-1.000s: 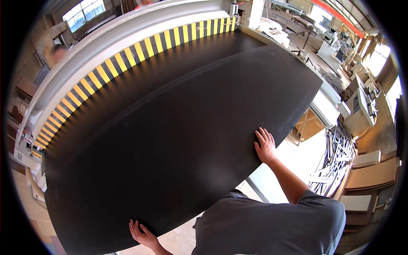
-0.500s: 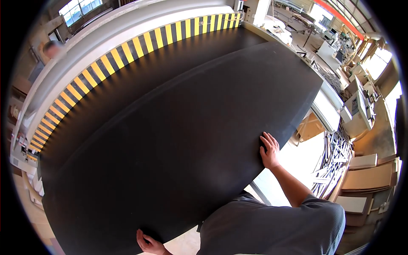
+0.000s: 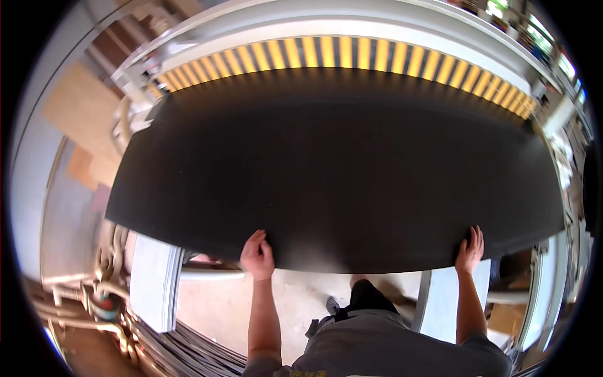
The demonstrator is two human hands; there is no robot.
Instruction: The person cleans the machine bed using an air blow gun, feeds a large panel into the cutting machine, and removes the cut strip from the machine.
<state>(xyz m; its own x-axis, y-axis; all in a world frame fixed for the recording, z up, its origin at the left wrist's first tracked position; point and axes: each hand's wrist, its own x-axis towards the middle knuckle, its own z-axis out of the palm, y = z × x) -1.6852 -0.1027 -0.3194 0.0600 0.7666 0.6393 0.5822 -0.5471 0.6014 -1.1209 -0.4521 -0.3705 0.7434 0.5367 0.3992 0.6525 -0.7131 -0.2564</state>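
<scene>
A large dark panel [image 3: 339, 176] stretches across the middle, its near edge facing my body. On the left part of that edge rests my left hand [image 3: 257, 254], its slightly bent fingers and thumb on top of the panel. Farther right along the same edge, my right hand [image 3: 470, 250] lies with fingers stretched over the surface. Both hands touch the panel, and neither is wrapped round it as far as I can see. The far side of the panel meets a yellow-and-black striped strip [image 3: 326, 51] on a long white machine beam [image 3: 352, 22].
Below the panel are a pale support [image 3: 151, 283] at left and another pale support [image 3: 443, 308] at right. Long dark strips [image 3: 188, 345] lie on the floor at lower left. Brown boards [image 3: 81, 113] stand beyond the left end.
The view has swung left, so the panel now lies squarely ahead. Both hands remain at its near edge, and the left now shows more fully. The other person is no longer visible.
</scene>
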